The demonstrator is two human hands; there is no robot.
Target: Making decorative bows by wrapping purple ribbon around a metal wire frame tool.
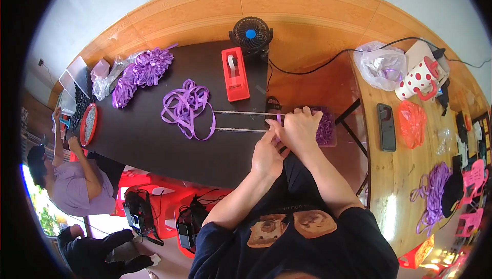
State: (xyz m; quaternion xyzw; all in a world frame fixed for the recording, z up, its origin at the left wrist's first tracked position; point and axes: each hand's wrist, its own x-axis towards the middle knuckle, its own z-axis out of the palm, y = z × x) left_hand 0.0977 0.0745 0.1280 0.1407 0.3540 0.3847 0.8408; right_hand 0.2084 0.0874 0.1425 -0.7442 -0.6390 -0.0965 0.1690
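Note:
Two thin, twisted metal-looking strands (241, 130) run side by side from the dark table past its right edge to my hands. Near their right end, a strip of purple ribbon (279, 120) shows between my hands. My left hand (267, 155) has its thumb and fingers closed at the lower strand and the ribbon. My right hand (301, 129) is curled closed over the ribbon beside the strand ends, its fingertips partly hidden. A loose heap of purple ribbon (187, 106) lies on the table at the strands' left ends.
On the dark table (154, 143) are a red tape dispenser (235, 76), a black fan (251, 34) and bundled purple ribbon (146, 71). A wooden table (376, 187) at right holds a phone (387, 127) and a dotted mug (417, 80). People work at left.

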